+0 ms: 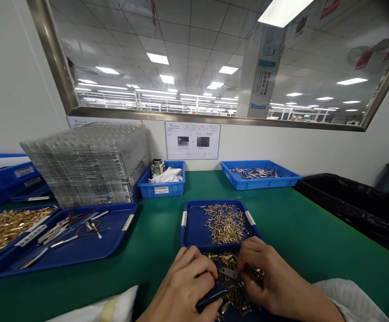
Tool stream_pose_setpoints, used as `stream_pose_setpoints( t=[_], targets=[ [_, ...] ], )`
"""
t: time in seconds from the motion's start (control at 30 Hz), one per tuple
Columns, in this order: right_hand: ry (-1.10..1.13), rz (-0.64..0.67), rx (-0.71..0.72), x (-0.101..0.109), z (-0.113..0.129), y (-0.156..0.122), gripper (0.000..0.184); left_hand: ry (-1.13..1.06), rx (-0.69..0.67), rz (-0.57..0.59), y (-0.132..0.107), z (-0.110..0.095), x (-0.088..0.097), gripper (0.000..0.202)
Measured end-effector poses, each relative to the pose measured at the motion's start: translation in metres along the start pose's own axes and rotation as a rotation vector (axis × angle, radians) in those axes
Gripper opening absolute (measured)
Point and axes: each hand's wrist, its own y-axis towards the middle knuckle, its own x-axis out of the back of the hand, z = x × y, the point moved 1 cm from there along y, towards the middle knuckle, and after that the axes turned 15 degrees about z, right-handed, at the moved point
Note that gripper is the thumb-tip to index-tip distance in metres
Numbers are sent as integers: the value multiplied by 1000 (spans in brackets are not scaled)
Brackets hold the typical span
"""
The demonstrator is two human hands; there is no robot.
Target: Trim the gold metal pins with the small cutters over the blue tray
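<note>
My left hand (189, 279) is curled round a dark blue handle (211, 296) of a small tool whose metal jaw (228, 272) points right. My right hand (264, 275) is closed in a pinch at that jaw, over a heap of small gold pins (237, 297); what its fingertips hold is too small to make out. Both hands work above the near end of a blue tray (190, 223) that holds a scatter of gold pins (225, 222) at its far half.
A wide blue tray with wires and tweezers (71, 235) lies to the left, beside a tray of gold parts (2, 228). A stack of clear blister trays (90, 163), a blue bin with cloth (163, 179), another blue tray (259, 174) and a black-lined bin (355, 205) ring the green table (308, 237).
</note>
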Motion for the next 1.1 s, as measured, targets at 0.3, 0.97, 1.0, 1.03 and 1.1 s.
stream_pose_setpoints(
  t=[0.3, 0.97, 1.0, 1.03, 1.1],
  targets=[
    [-142, -7, 26, -6, -1, 1, 15, 125, -77, -38, -5, 0, -8, 7],
    [-54, 107, -177, -7, -26, 4, 26, 21, 119, -154, 0, 9, -3, 8],
    [-52, 114, -178, -8, -25, 4, 26, 16, 124, -150, 0, 9, -4, 8],
    [-57, 117, -177, -10, -24, 4, 21, 12, 129, -147, 0, 9, -4, 8],
    [-69, 111, -168, -12, -25, 5, 15, 7, 141, -152, -1, 9, -4, 9]
  ],
)
